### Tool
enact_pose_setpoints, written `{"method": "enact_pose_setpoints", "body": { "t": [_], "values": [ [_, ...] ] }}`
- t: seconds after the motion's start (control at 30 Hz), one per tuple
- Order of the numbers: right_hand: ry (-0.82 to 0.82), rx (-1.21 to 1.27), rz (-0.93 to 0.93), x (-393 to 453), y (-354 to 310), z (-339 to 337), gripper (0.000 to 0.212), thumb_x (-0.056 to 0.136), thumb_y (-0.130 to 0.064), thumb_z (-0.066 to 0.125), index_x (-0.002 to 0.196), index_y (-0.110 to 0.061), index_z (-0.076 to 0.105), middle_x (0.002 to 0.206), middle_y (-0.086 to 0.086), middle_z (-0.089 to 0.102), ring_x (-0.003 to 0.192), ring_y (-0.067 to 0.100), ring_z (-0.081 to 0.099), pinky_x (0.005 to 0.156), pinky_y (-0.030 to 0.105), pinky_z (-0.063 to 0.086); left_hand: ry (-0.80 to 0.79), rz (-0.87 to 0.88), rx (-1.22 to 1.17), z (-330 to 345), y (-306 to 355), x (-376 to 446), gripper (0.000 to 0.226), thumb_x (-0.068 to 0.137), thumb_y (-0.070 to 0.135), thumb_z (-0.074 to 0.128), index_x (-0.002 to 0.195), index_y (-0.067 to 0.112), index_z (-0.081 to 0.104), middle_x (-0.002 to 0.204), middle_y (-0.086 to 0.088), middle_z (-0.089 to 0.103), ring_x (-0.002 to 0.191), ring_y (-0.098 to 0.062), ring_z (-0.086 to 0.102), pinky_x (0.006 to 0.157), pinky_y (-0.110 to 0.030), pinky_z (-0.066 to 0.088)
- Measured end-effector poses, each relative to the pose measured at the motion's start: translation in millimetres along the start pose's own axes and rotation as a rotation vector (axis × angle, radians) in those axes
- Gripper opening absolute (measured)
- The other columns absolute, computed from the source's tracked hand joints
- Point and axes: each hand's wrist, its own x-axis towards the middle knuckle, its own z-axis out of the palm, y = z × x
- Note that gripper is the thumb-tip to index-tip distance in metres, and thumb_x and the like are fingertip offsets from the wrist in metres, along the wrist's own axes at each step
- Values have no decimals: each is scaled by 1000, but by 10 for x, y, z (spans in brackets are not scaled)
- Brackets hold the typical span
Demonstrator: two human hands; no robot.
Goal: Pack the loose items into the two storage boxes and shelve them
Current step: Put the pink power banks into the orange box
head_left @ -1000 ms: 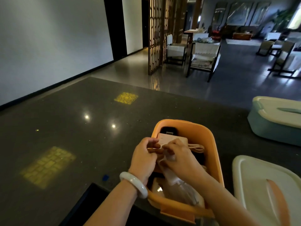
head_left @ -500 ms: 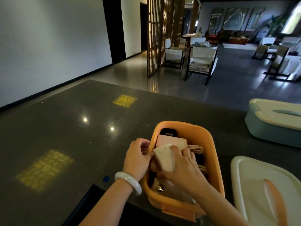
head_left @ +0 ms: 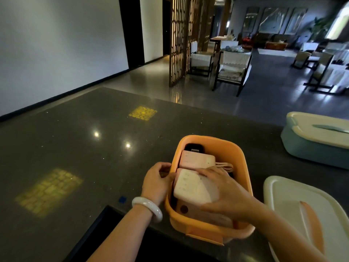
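Note:
An orange storage box [head_left: 234, 154] stands open on the dark counter in front of me. Inside lie a pink power bank [head_left: 196, 160], a black device [head_left: 193, 147] at the far end, a coiled cable [head_left: 224, 165] and a pinkish item with a round spot [head_left: 190, 211] at the near end. My right hand [head_left: 226, 193] holds a white power bank [head_left: 190, 188] inside the box, fingers curled over its right side. My left hand [head_left: 156, 181], with a white bangle at the wrist, rests against the box's left outer wall.
The box's white lid with an orange handle [head_left: 294, 203] lies on the counter to the right. A teal storage box with its lid on [head_left: 309, 148] stands at the far right. A small blue bit [head_left: 122, 199] lies near the counter's front edge. Chairs and a screen stand beyond.
My right hand has brought the white power bank down into the orange box. My left hand has let go and moved to the box's left outer wall.

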Motion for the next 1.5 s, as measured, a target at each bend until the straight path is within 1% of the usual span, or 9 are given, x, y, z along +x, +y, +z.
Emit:
{"method": "enact_pose_setpoints", "body": {
  "t": [0.07,0.17,0.27,0.4,0.47,0.6,0.97,1.3,1.5],
  "values": [
    [-63,-12,2,-2,-25,6,89,60,-80,64,127,-71,7,120,-59,4,117,-26,17,97,13,20,-3,-5,-16,-2,-3,-6,23,89,22,65,109,31,58,105,13,60,94,0,56,69,-16,40],
    [-144,-70,11,20,6,85,84,61,-80,63,123,-74,7,121,-58,4,115,-24,16,103,20,17,2,17,-10,-2,-22,-15,23,89,22,65,109,31,58,108,11,60,96,-1,55,72,-17,41],
    [-168,-101,3,15,62,174,75,65,-80,59,119,-78,6,141,-42,11,117,-22,9,104,22,9,25,31,10,7,-42,-20,23,90,23,64,111,30,59,111,11,59,102,-4,55,80,-20,41],
    [-147,-83,2,2,79,234,77,69,-74,61,128,-70,11,147,-33,13,130,-10,9,109,28,9,45,51,26,33,-67,-37,25,91,23,63,115,28,59,115,10,58,106,-4,53,84,-20,39],
    [-161,-68,-8,6,59,230,77,74,-66,64,136,-60,19,139,-37,15,134,-5,10,114,33,13,55,53,39,47,-75,-38,26,91,23,62,117,27,59,116,9,57,108,-6,53,86,-22,39],
    [-216,30,-23,18,15,222,59,83,-47,67,134,-52,37,116,-50,18,126,-7,19,109,25,18,90,73,61,72,-83,-49,26,92,24,61,117,27,58,118,7,57,109,-7,52,91,-25,40],
    [-185,-10,7,58,37,206,70,80,-43,71,140,-47,34,131,-30,21,128,-2,20,112,31,23,121,91,59,97,-94,-73,27,93,25,60,119,25,59,121,5,56,111,-7,51,93,-26,41],
    [-200,-15,-87,130,130,252,71,81,-45,68,141,-48,32,116,-49,15,121,-9,20,102,19,19,132,113,-12,111,-114,-105,25,92,24,61,117,25,61,119,5,57,110,-7,53,94,-26,43],
    [-214,-23,-77,133,118,213,71,80,-47,68,141,-48,32,117,-43,19,122,-8,21,103,19,21,126,126,33,92,-108,-95,26,93,24,60,119,24,59,119,5,56,109,-5,52,93,-24,42]
  ]
}}
